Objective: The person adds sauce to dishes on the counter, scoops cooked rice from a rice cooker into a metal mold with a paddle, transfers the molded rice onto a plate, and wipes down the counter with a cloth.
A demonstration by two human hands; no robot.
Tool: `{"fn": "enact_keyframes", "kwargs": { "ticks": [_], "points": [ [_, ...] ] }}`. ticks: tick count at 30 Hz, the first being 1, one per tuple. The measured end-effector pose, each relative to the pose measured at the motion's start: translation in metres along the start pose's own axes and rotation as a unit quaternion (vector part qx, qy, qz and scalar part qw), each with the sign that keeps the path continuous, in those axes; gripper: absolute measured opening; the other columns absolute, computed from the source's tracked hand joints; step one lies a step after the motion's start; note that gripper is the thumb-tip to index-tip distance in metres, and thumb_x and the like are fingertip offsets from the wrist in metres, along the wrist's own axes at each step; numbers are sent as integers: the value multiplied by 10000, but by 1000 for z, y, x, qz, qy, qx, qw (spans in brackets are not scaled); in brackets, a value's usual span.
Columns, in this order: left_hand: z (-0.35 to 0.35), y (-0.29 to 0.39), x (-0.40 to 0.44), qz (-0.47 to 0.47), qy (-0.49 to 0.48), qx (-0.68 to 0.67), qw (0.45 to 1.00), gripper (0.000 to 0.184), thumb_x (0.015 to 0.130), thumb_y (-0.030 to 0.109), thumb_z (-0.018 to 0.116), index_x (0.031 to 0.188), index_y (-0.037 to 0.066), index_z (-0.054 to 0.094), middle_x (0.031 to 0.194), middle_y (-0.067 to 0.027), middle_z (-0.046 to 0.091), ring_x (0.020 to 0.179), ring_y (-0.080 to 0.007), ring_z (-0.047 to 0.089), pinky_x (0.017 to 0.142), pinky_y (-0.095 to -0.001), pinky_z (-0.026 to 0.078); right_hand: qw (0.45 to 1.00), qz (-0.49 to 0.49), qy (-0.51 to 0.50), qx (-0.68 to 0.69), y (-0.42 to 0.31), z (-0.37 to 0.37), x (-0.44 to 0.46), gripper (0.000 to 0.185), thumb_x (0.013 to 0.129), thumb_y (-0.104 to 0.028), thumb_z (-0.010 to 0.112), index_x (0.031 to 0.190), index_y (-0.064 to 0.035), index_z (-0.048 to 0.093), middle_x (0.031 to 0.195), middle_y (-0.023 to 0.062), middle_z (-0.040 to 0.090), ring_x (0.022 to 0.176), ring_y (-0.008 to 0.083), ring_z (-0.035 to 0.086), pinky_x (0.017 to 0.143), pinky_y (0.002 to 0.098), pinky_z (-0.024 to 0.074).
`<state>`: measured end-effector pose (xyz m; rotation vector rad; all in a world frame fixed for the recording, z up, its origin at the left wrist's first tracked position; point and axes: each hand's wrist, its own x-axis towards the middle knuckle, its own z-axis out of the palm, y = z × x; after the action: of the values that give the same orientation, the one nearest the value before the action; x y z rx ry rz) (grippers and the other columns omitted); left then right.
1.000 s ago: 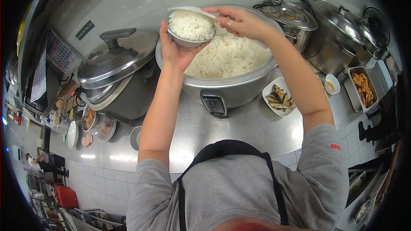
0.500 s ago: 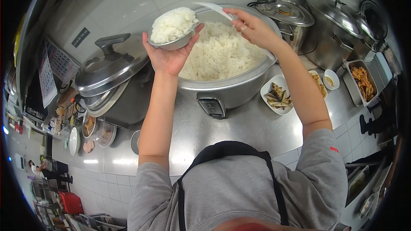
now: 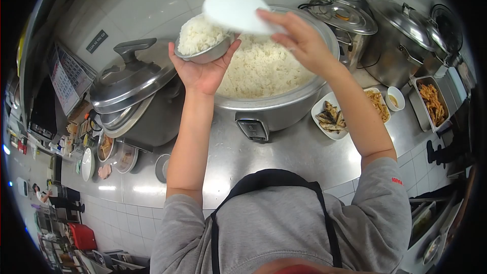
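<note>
My left hand (image 3: pixel 204 73) is closed around a metal bowl (image 3: pixel 207 55) from below, fingers along its sides. White rice (image 3: pixel 199 36) is heaped above the bowl's rim. In my right hand (image 3: pixel 300 36) is a white rice paddle (image 3: pixel 236 9), its broad face turned toward me beside the heap and covering part of it. Whether the paddle touches the rice I cannot tell. Beneath both hands stands a large open rice cooker (image 3: pixel 274 102), with plenty of cooked rice (image 3: pixel 264 68) inside.
On the left, a lid (image 3: pixel 129 83) leans on another cooker (image 3: pixel 157 116). To the right are a plate of fried fish (image 3: pixel 331 116), a small cup (image 3: pixel 395 99), a food tray (image 3: pixel 431 102) and lidded pots (image 3: pixel 398 35). A person (image 3: pixel 45 195) stands far off at left.
The rice paddle has turned from edge-on to its broad face and come over the heap's right side. The bowl has shifted slightly and tilts a little differently.
</note>
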<state>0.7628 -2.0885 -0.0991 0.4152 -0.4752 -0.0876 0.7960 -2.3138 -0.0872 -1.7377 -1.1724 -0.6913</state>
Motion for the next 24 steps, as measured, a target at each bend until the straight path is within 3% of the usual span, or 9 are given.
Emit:
{"fn": "enact_keyframes", "kwargs": {
  "ticks": [4, 11, 13, 16, 17, 18, 20, 22, 24],
  "points": [
    [5, -4, -4, -2, 39, 5, 999, 772, 735, 601, 484, 1346, 167, 295, 1370, -145, 299, 1251, -364, 319, 981, -585, 325, 996, 15, -56, -68, -17, 17, 8, 417, 853, -157, 554, 1260, -219, 497, 768, 44, 462, 678, 169, 458, 616, 291, 395],
    [10, -3, -10, 38, 48, 141, 988, 831, 713, 669, 458, 1339, 142, 312, 1357, -144, 326, 1234, -365, 342, 967, -597, 327, 998, -18, -52, 7, -15, 23, 7, 385, 877, -248, 520, 1260, -263, 478, 802, 46, 505, 728, 187, 533, 636, 312, 458],
    [13, -3, -11, 35, 42, 132, 990, 842, 697, 651, 498, 1341, 144, 305, 1363, -144, 318, 1247, -367, 323, 981, -607, 299, 898, 335, 1, 285, -29, 15, 2, 364, 896, -229, 507, 1259, -211, 480, 812, 35, 525, 733, 152, 526, 628, 280, 450],
    [17, -9, -14, 47, 56, 142, 987, 855, 683, 637, 531, 1344, 146, 299, 1371, -143, 309, 1260, -369, 306, 994, -621, 268, 877, 382, -64, 284, -38, 19, -4, 364, 902, -218, 499, 1263, -178, 477, 776, -4, 492, 668, 78, 472, 557, 220, 407],
    [19, -13, -15, 61, 71, 159, 983, 854, 684, 642, 524, 1344, 147, 300, 1373, -143, 306, 1259, -368, 308, 993, -625, 263, 877, 383, -64, 283, -34, 25, -7, 364, 902, -218, 499, 1263, -178, 477, 776, -4, 492, 668, 78, 472, 557, 220, 407],
    [20, -16, -19, 62, 74, 157, 983, 854, 684, 642, 524, 1344, 147, 300, 1373, -143, 306, 1259, -368, 308, 993, -625, 263, 962, 213, -27, 168, -27, 36, -12, 365, 905, -225, 491, 1267, -182, 475, 757, -24, 461, 644, 54, 431, 536, 201, 376],
    [23, -17, -28, 63, 92, 160, 981, 855, 692, 652, 502, 1351, 148, 292, 1380, -143, 299, 1261, -370, 307, 989, -631, 261, 998, 28, 11, 48, -33, 34, -5, 367, 907, -232, 482, 1270, -187, 472, 739, -43, 429, 619, 30, 390, 515, 182, 346],
    [27, -14, -37, 44, 92, 142, 985, 854, 698, 656, 492, 1354, 149, 288, 1382, -143, 297, 1261, -371, 309, 988, -629, 265, 940, 251, -111, 203, -40, 7, 9, 379, 900, -267, 489, 1271, -188, 473, 709, -44, 411, 611, 37, 375, 509, 192, 338],
    [33, -14, -46, 21, 86, 130, 988, 855, 712, 673, 468, 1360, 149, 277, 1384, -146, 292, 1257, -372, 316, 979, -619, 284, 925, 271, -152, 218, -33, 1, 22, 387, 906, -258, 481, 1285, -182, 459, 695, -54, 403, 570, 26, 357, 477, 178, 301]
  ]
}}
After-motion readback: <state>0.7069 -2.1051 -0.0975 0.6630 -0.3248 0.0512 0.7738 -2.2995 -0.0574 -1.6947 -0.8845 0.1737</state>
